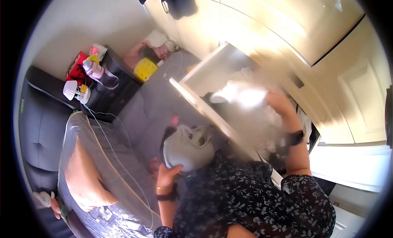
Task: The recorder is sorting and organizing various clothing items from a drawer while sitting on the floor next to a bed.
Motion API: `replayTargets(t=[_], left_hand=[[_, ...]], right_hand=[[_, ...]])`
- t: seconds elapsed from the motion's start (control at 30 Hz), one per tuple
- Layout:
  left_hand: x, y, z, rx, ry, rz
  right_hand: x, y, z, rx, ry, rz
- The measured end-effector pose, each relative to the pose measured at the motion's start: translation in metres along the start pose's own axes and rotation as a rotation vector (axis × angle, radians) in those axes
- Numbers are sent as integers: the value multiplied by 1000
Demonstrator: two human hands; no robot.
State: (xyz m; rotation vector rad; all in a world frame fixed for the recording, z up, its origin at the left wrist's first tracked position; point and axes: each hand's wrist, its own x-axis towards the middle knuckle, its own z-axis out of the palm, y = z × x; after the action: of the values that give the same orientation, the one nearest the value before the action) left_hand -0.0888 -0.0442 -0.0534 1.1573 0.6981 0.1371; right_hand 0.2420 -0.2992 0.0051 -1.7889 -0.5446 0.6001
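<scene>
My left hand [168, 173] grips the lower edge of a light grey, cup-shaped cloth garment [187, 152], its thumb on the near side. The garment has a dark edge on its left and loops at the upper right; it looks like a padded bra. My right hand [274, 98] reaches into a pulled-out white drawer [199, 107] and touches a bright white cloth [242, 92]. Motion blur hides its fingers, so their grip is unclear. More pale and dark clothing [258, 130] lies blurred in the drawer.
Cream wardrobe doors [344, 84] stand behind the drawer. At left is a bed [122, 173] with a peach pillow [87, 182] and a white cable [122, 164]. A black bedside cabinet [113, 93] holds a lamp [71, 90] and a pink bottle [95, 69]. A yellow box [145, 69] sits beyond.
</scene>
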Motion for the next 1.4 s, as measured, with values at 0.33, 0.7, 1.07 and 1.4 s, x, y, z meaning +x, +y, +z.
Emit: replayTargets(t=[0.33, 0.7, 1.07, 1.4], left_hand=[[40, 2, 7, -63, 81, 49], [58, 23, -8, -228, 123, 164], [46, 28, 7, -599, -70, 117], [31, 13, -6, -337, -83, 239]], right_hand=[[15, 25, 0, 386, 91, -23], [-39, -70, 48, 1069, -89, -177], [6, -115, 155, 551, -500, -168], [35, -37, 196, -106, -472, -496]])
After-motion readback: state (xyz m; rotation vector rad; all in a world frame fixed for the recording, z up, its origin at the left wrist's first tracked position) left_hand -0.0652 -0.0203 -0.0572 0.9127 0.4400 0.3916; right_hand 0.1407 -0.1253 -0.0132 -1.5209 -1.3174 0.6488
